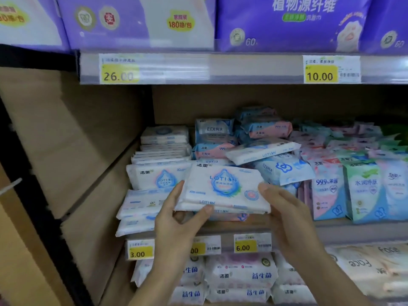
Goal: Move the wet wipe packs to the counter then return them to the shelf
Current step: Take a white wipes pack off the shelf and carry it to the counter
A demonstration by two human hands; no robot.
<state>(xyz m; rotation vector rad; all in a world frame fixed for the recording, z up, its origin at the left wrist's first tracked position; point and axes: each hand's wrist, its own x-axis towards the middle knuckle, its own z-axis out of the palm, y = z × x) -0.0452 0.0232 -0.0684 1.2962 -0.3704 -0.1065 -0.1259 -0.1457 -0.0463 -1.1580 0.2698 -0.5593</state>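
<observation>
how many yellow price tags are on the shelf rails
5: on the upper rail, 26.00 and 10.00; on the lower rail, 3.00, a tag partly behind the left hand, and 6.00. Others may be hidden.

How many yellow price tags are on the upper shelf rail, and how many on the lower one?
Upper rail tags: 2 (26.00 tag, 10.00 tag)
Lower rail tags: 3 (3.00 tag, 6.00 tag, half-hidden tag behind the left hand)
Total: 5
</observation>
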